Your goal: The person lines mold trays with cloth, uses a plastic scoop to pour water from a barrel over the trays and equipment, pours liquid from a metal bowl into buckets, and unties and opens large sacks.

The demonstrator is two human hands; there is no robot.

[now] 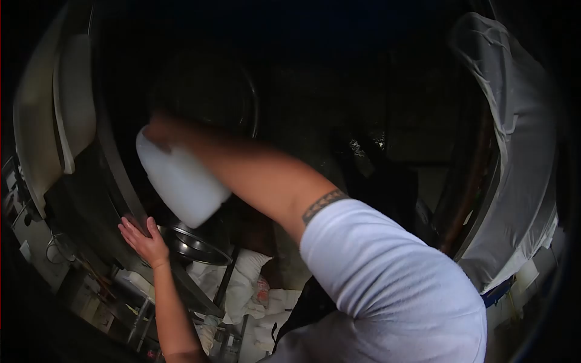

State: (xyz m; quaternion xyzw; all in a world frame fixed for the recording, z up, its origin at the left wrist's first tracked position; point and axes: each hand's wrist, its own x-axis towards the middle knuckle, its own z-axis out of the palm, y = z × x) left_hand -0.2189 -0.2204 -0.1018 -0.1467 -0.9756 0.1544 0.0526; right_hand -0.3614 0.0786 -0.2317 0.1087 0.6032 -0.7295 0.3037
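Observation:
My right hand [160, 130], blurred and in shadow, grips the far end of a white plastic container [184, 181]. The container is tilted and its inside does not show. My left hand [145, 243] is held up below and to the left of the container, fingers stretched and thumb apart, with nothing in it. Just right of that hand is a shiny metal bowl [200, 247], partly covered by the container. Behind my right forearm curves the rim of a large round vessel [255, 100]; darkness hides what it holds.
Pale panels [75, 103] stand along the left side. White sacks [245, 275] lie on a lower shelf near my body. At right, something tall is draped in translucent plastic sheeting [520, 157]. The floor in the middle is very dark.

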